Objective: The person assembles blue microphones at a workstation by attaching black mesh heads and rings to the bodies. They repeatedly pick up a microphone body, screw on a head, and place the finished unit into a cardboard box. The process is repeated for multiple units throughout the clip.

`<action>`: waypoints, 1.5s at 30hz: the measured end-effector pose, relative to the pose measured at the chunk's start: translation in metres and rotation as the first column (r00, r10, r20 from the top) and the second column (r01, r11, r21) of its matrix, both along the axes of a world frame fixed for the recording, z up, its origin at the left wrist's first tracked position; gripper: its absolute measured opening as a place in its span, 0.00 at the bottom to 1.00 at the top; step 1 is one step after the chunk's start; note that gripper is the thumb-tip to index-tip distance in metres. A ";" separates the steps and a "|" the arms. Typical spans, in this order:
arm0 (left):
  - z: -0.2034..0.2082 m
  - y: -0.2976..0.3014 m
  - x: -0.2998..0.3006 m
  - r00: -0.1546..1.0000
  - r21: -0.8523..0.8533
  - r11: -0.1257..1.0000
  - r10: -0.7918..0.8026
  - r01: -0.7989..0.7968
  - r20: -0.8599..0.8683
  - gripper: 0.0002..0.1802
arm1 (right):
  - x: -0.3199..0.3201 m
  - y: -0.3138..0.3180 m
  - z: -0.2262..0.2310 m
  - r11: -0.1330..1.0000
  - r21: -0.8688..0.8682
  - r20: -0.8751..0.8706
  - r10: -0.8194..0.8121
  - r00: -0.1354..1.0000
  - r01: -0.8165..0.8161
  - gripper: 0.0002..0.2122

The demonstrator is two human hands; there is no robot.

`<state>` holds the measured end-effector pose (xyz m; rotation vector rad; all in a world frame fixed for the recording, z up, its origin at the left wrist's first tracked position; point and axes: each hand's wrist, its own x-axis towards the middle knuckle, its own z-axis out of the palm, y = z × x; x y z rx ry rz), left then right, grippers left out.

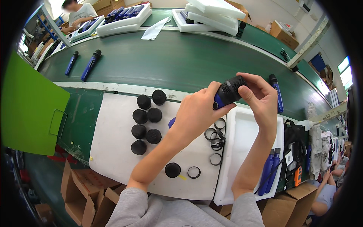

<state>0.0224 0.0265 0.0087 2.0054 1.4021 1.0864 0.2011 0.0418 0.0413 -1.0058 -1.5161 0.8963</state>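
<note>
Left hand: my left hand (196, 111) is clamped round the blue body of a microphone (227, 94), forearm rising from six o'clock and leaning toward one o'clock.
Right hand: my right hand (261, 96) has its fingers pinched on the black mesh head of that same microphone, wrist bent over the top, forearm coming straight up from five o'clock.
Microphone: it sits between both hands, above the near worktop, just right of centre, mesh end pointing toward two o'clock.
Rings: a cluster of black rings (215, 138) lies at six o'clock of my hands on the white mat (113, 151), with a lone ring (194, 172) farther down.
Mesh caps: seven black mesh caps (147, 119) stand in loose pairs at nine o'clock of my left hand; one more cap (172, 170) lies just beside my left forearm.
White foam tray: the tray (245, 151) at five o'clock holds two blue microphone bodies (270, 170) along its right edge.
Conveyor belt: the green belt (181, 60) at twelve o'clock carries two blue microphones (85, 64) at ten o'clock and one (277, 96) just right of my right hand.
Far trays: white foam trays (121, 20) at eleven o'clock are filled with blue microphones; stacked trays (211, 13) sit at twelve.
</note>
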 end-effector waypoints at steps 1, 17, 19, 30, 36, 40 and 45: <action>0.000 0.000 0.001 1.000 -0.007 1.000 0.006 -0.006 -0.014 0.27 | 0.001 0.001 -0.002 1.000 -0.006 0.006 -0.015 1.000 0.015 0.18; -0.003 -0.001 0.006 0.997 0.021 1.000 -0.012 0.013 -0.072 0.28 | 0.031 0.007 -0.004 0.964 -0.013 -0.065 0.263 0.963 -0.265 0.26; -0.002 -0.001 0.006 0.998 0.016 1.000 -0.013 0.014 -0.065 0.28 | 0.039 0.006 -0.002 0.966 -0.045 -0.010 0.255 0.967 -0.255 0.22; 0.001 0.000 -0.001 0.997 -0.016 1.000 -0.025 0.024 -0.078 0.29 | 0.044 0.001 0.004 0.995 0.045 0.001 0.092 0.996 -0.092 0.20; 0.003 -0.002 -0.002 0.993 -0.024 0.999 -0.050 0.047 -0.103 0.28 | 0.053 -0.003 0.007 0.989 0.094 0.029 0.114 0.993 -0.117 0.21; -0.001 -0.001 0.000 0.993 0.114 0.992 -0.039 0.052 -0.111 0.28 | 0.047 -0.003 0.007 0.978 0.032 0.018 0.204 0.979 -0.205 0.20; -0.005 0.000 0.001 0.996 0.233 0.971 -0.030 0.049 -0.081 0.28 | 0.041 0.000 0.005 0.974 0.044 0.025 0.221 0.975 -0.222 0.21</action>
